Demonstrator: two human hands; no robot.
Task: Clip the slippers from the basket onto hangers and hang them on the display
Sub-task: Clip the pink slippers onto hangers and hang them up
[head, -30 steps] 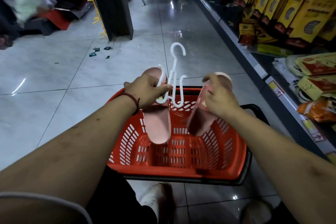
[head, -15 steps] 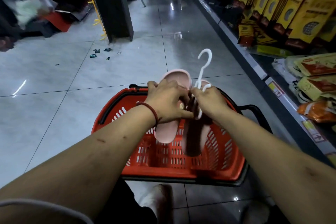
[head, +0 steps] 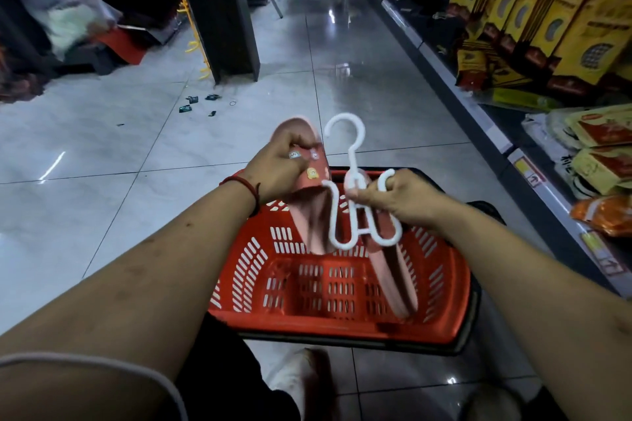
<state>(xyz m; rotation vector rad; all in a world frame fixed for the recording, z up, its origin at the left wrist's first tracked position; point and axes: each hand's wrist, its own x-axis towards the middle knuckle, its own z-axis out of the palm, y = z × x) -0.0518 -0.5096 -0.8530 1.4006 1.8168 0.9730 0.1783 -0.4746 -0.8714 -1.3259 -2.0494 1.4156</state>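
Note:
Above the red basket I hold two pink slippers and a white hanger. My left hand grips the strap of the left slipper, which carries small stickers and points toe-up. My right hand pinches the hanger's middle, its hook pointing up and its two lower loops hanging below my fingers. The right slipper hangs down behind the hanger into the basket, sole side showing. Whether either slipper sits on a hanger loop is unclear.
The basket stands on a grey tiled floor. Shelves of yellow packaged goods run along the right. A dark pillar rises ahead left, with small scraps on the floor near it. My shoes show below the basket.
The hanger has passed from my left hand to my right hand. The two slippers came together over the basket, then parted slightly, and the hanger now hangs in front of them.

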